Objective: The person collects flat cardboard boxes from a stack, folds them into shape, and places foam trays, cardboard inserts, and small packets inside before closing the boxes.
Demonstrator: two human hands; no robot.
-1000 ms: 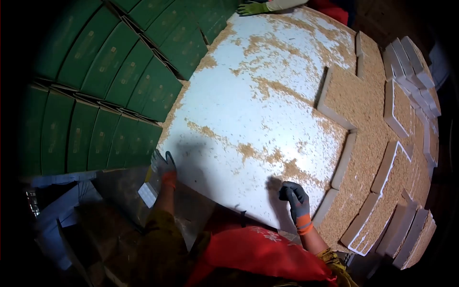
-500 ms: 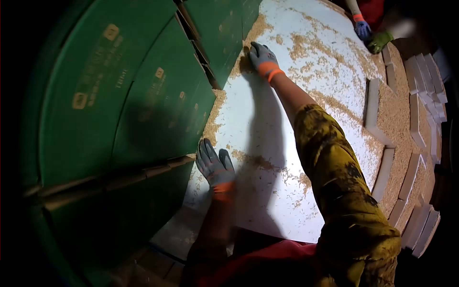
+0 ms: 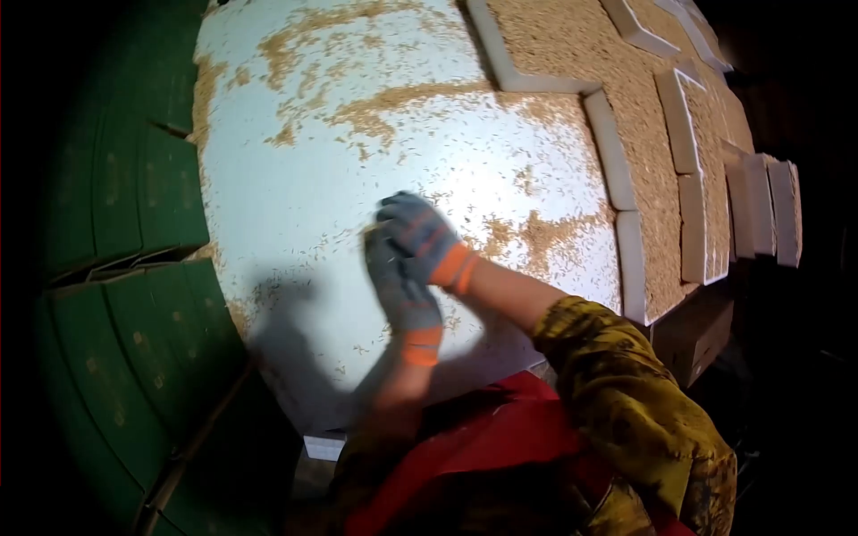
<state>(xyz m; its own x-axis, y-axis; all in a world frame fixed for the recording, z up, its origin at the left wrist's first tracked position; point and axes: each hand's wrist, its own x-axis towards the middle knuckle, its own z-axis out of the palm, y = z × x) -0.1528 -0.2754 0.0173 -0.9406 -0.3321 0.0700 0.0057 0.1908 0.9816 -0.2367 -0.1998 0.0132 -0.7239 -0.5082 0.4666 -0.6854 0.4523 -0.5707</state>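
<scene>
My two hands are together over the middle of a white board (image 3: 286,188), both in grey gloves with orange cuffs. My left hand (image 3: 398,281) points upward, its fingers stretched out and smeared by motion. Against its upper part lies my right hand (image 3: 420,234), with slightly bent fingers pointing left across it. The palms are hidden where they meet, and I make out no object in either hand. Loose tan, grain-like bits (image 3: 371,112) are scattered and heaped on the board around them.
Stacked green cartons (image 3: 116,205) line the left side. On the right lie several white-edged slabs with tan, grainy tops (image 3: 572,40), with more slabs (image 3: 755,205) stacked beyond. Below these is a brown box (image 3: 697,335).
Both hands have left the carton side and come together over the board. The view has swung right, and the other person's gloved hands are out of sight.
</scene>
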